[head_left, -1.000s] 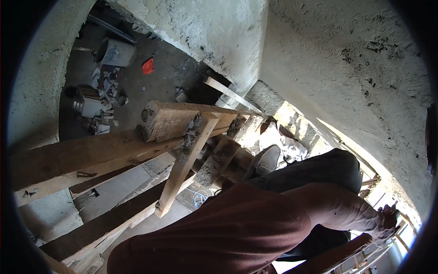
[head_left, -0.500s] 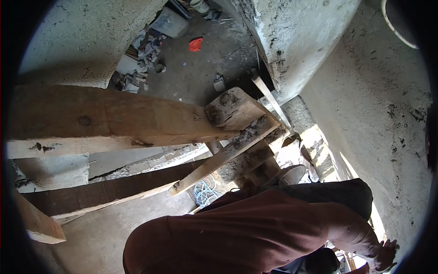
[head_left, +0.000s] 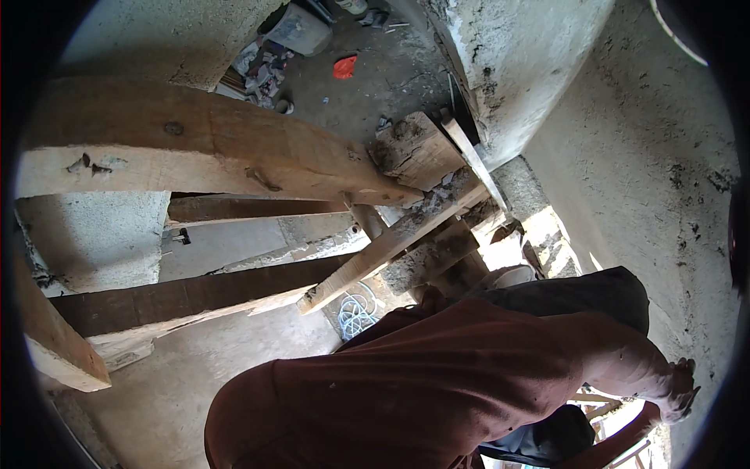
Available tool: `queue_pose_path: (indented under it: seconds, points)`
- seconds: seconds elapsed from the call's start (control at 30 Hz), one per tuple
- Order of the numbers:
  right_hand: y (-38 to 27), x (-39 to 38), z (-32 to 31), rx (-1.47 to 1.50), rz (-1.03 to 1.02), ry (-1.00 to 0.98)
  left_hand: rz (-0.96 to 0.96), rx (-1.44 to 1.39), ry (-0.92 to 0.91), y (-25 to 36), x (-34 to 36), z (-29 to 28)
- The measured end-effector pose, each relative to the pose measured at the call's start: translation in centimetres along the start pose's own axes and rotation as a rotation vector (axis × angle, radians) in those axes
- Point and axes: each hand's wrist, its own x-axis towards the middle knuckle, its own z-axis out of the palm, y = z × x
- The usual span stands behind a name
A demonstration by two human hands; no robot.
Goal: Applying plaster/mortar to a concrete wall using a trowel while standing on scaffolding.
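My left arm in a maroon sleeve stretches across the lower part of the view to the right. At its end, my left hand (head_left: 681, 391) is beside the rough grey wall (head_left: 656, 180), its fingers slightly apart, with nothing seen in them. Whether it touches the wall I cannot tell. Under it, another maroon sleeve (head_left: 625, 438) slants up from the lower edge; the right hand at its end does not show. Dark trouser fabric (head_left: 590, 293) lies along the far side of my arm.
A thick wooden beam (head_left: 211, 129) crosses the left, meeting a wood block (head_left: 414, 148) and a slanting plank (head_left: 391, 242). Below runs a darker beam (head_left: 203, 297). Blue cord (head_left: 357, 316) lies beyond my sleeve. A bucket (head_left: 299, 31) and red scrap (head_left: 344, 67) lie on the floor.
The view has shifted, so the beams sit higher in it. My left hand appears higher and slightly farther right, and more of the lower maroon sleeve shows.
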Motion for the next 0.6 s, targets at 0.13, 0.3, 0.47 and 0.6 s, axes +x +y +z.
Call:
queue_pose_path:
  seconds: [0.13,0.3,0.47,0.6]
  points:
    - [0.4,0.8,-0.6,0.01,-0.007,0.04,0.002,0.036,-0.039,0.6,-0.5,2.4]
    - [0.9,1.4,-1.5,0.013,0.004,0.067,-0.007,0.129,-0.134,0.2,-1.9,5.9]
    - [1.5,2.8,-3.8,0.02,0.009,0.107,-0.014,0.261,-0.254,1.0,-3.0,8.8]
    - [2.9,3.7,-6.0,0.074,-0.164,-0.017,-0.023,0.403,-0.374,1.9,-3.6,12.1]
